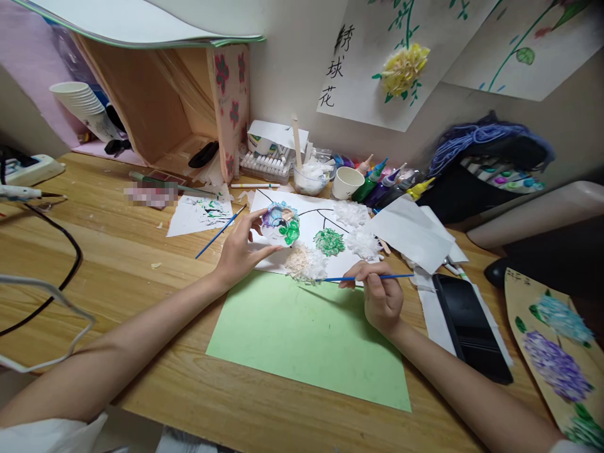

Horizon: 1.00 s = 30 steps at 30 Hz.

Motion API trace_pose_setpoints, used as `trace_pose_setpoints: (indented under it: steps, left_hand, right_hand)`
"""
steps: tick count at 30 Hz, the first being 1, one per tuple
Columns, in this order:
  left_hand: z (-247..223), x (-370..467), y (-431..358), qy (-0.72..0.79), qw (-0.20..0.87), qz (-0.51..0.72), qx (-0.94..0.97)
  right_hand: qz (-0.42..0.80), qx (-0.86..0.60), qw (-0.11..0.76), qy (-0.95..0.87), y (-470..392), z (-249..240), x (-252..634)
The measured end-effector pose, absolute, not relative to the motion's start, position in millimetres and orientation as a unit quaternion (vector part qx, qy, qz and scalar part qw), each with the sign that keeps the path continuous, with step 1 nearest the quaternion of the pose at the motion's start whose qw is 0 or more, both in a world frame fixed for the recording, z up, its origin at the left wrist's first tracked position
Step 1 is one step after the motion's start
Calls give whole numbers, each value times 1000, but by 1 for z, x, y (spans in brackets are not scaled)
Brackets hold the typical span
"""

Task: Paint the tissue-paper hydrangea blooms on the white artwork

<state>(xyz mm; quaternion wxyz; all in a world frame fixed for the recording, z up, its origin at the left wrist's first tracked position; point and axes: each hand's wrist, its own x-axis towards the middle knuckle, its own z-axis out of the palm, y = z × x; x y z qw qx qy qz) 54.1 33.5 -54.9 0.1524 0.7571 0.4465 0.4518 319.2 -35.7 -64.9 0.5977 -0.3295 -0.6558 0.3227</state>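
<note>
My left hand (241, 246) grips a small round paint palette (276, 231) by its edge, tilted over the paper. Blue, purple, peach and green paint is smeared on it. My right hand (377, 290) pinches a thin blue paintbrush (346, 277). The brush's tip touches the lower edge of a half-peach, half-white textured flower (302, 263). This flower lies on a white sheet (306, 204) with black branch lines. A green flower (329, 241) and white flowers (363, 243) sit on the same sheet. Beneath the sheet's front edge lies light green paper (306, 340).
A second blue brush (220, 231) rests left beside a paint-stained paper scrap (201, 214). A paper cup (348, 183), paint bottles (372, 180) and a marker box (267, 165) stand behind. A phone (472, 327) lies right. A black cable (70, 251) runs along the left.
</note>
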Motion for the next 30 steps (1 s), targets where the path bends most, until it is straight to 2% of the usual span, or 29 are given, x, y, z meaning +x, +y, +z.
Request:
trace_pose_setpoints:
  steps: [4, 13, 30]
  left_hand:
    - [-55, 54, 34, 445, 150, 451, 759]
    - [-53, 54, 33, 447, 145, 445, 762]
    - [-53, 54, 33, 449, 150, 444, 761]
  right_hand:
    - [300, -338, 556, -697, -37, -66, 321]
    - [279, -387, 540, -693, -37, -67, 320]
    - [272, -365, 553, -698, -38, -68, 322]
